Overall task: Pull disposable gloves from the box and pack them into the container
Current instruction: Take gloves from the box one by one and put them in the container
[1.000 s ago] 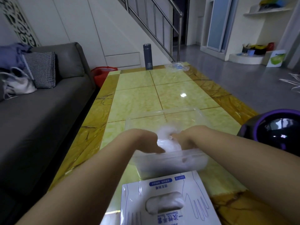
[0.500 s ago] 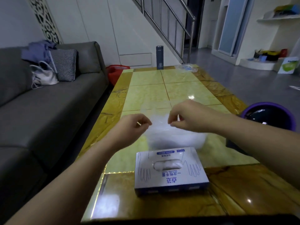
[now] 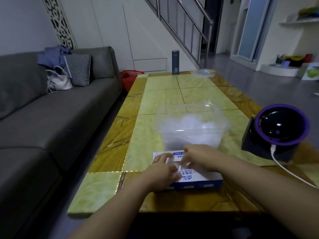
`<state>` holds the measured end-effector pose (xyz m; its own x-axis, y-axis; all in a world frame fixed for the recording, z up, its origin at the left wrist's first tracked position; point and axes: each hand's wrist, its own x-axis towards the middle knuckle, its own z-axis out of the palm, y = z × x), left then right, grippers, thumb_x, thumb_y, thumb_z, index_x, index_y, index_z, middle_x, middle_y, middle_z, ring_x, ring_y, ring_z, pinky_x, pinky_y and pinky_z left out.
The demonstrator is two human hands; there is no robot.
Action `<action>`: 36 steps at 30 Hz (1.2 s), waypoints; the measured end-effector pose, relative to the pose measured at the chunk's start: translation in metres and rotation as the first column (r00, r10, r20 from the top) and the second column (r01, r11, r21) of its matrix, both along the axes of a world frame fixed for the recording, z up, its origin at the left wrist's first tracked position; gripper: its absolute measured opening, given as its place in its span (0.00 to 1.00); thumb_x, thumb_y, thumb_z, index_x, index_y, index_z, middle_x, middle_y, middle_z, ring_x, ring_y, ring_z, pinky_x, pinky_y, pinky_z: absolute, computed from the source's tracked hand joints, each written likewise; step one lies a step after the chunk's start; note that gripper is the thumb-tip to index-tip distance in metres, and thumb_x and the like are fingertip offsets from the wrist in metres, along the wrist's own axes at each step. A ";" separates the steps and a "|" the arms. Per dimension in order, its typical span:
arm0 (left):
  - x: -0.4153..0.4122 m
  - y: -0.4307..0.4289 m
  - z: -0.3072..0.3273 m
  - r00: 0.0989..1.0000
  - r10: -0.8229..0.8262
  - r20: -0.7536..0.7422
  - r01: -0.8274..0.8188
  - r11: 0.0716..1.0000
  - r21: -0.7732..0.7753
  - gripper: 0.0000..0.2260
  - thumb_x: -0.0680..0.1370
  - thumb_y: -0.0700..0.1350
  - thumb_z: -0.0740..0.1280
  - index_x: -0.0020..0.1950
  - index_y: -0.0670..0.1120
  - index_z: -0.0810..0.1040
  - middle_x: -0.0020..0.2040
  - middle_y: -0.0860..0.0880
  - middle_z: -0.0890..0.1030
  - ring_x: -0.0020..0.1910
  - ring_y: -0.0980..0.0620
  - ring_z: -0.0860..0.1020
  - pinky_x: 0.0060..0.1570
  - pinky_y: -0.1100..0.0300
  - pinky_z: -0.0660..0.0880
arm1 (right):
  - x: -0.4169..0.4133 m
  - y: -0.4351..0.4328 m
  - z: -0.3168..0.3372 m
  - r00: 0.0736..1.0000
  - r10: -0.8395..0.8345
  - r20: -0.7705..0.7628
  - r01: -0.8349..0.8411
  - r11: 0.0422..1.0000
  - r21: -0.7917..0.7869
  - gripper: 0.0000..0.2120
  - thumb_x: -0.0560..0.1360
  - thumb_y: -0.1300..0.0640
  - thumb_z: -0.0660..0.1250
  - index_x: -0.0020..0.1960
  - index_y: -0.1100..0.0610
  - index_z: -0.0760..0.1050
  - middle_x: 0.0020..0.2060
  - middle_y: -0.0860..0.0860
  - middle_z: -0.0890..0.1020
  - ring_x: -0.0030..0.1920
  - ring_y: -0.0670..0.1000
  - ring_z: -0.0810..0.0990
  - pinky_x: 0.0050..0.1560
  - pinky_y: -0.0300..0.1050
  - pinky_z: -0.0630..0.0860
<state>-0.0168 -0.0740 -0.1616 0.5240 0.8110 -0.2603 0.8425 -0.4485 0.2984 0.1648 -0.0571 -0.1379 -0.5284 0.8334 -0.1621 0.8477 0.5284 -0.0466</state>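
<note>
Gloves (image 3: 189,124) sit in container (image 3: 216,141); I'm back on the box (image 3: 203,177): left fingers (image 3: 161,159) spread flat, right fingers (image 3: 189,162) curled, pinch unclear.

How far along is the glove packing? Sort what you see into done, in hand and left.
Done: a heap of gloves lies in the clear container. In hand: the left hand rests on the box while the right hand reaches at its top; whether it grips a glove is blurred. Left: the container seems to have room, so more pulls are likely.
</note>
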 end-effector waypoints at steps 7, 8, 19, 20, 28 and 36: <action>-0.002 -0.003 -0.008 0.986 0.073 0.147 -0.077 0.997 0.025 0.21 0.79 0.55 0.60 0.71 0.49 0.64 0.76 0.52 0.54 0.75 0.51 0.48 0.72 0.55 0.53 | -0.005 0.000 -0.011 0.999 -0.027 -0.044 0.029 0.999 0.035 0.05 0.73 0.56 0.66 0.46 0.57 0.76 0.41 0.51 0.74 0.43 0.54 0.73 0.37 0.43 0.61; -0.002 -0.003 -0.009 0.985 0.070 0.156 -0.077 0.996 0.035 0.24 0.79 0.55 0.61 0.73 0.49 0.61 0.75 0.52 0.55 0.75 0.51 0.49 0.72 0.56 0.53 | -0.004 -0.001 -0.010 0.999 -0.024 -0.047 0.027 0.999 0.047 0.05 0.73 0.57 0.66 0.47 0.57 0.78 0.41 0.50 0.74 0.42 0.53 0.72 0.36 0.43 0.60; -0.002 -0.002 -0.008 0.976 0.096 0.196 -0.094 0.995 -0.017 0.35 0.78 0.55 0.63 0.78 0.48 0.48 0.76 0.49 0.55 0.76 0.49 0.50 0.73 0.54 0.51 | -0.002 -0.021 0.044 0.971 0.051 -0.232 0.022 0.953 0.301 0.06 0.79 0.62 0.58 0.52 0.53 0.72 0.48 0.47 0.75 0.48 0.49 0.73 0.43 0.43 0.69; -0.002 -0.001 -0.008 0.975 0.094 0.200 -0.093 0.996 -0.016 0.35 0.77 0.55 0.64 0.77 0.49 0.49 0.75 0.49 0.56 0.75 0.49 0.51 0.73 0.53 0.52 | -0.002 -0.020 0.050 0.956 0.048 -0.289 0.052 0.943 0.330 0.06 0.79 0.61 0.58 0.51 0.54 0.73 0.48 0.47 0.75 0.48 0.50 0.73 0.44 0.44 0.70; -0.002 -0.004 0.012 0.923 0.171 0.345 -0.128 0.981 -0.142 0.28 0.74 0.54 0.70 0.69 0.51 0.63 0.64 0.52 0.70 0.63 0.52 0.70 0.60 0.59 0.71 | 0.012 -0.012 0.106 0.835 0.129 -0.536 0.177 0.859 0.481 0.02 0.76 0.61 0.65 0.46 0.56 0.77 0.42 0.44 0.76 0.42 0.47 0.74 0.44 0.49 0.75; -0.007 0.001 0.084 0.537 0.424 0.729 -0.008 0.867 -0.498 0.34 0.67 0.66 0.69 0.66 0.49 0.72 0.64 0.48 0.77 0.61 0.50 0.76 0.64 0.51 0.71 | 0.024 -0.016 0.118 0.798 0.104 -0.593 0.193 0.888 0.416 0.02 0.76 0.59 0.67 0.46 0.54 0.79 0.43 0.43 0.77 0.45 0.44 0.74 0.48 0.39 0.73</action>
<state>-0.0236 -0.0727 -0.0777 0.4943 0.8573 -0.1440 0.2048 0.0462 0.9777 0.1891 -0.0729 -0.0197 -0.3532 0.7579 0.5485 0.7523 0.5786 -0.3150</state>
